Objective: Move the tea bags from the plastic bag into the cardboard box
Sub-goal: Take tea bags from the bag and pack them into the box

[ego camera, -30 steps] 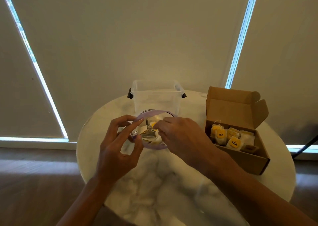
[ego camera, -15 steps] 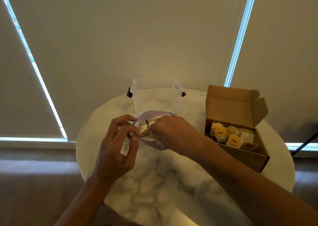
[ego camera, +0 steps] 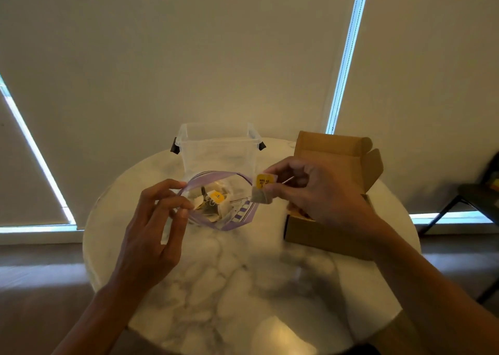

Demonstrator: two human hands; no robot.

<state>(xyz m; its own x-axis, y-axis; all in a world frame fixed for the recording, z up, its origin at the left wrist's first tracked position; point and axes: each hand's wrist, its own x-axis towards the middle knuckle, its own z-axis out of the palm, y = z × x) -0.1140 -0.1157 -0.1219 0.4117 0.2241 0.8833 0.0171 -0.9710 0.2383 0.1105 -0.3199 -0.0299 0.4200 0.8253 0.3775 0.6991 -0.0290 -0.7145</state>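
On the round marble table [ego camera: 243,287], just in front of a clear plastic tub [ego camera: 216,149], the plastic bag [ego camera: 239,218] sits with its purple zip mouth gaping upward. The left hand [ego camera: 147,235] pinches the near-left edge of that mouth between thumb and curled fingertips. I'd say this is to stop the limp film from folding shut and to give the other hand a clear way in.

Several tea bags [ego camera: 216,200] lie heaped inside the bag, one showing a yellow tag. The right hand [ego camera: 318,192] is above the table just right of the bag's rim, its thumb and fingers closed on one tea bag [ego camera: 261,189] with the yellow tag on top. That tea bag hangs clear of the plastic, between the bag and the cardboard box [ego camera: 324,235].

The box stands at the right with its lid [ego camera: 337,149] folded back, so it can be dropped into from above. The hand hides most of its inside, so I can't tell how full it is. The carry across looks short, and plenty remains to move.
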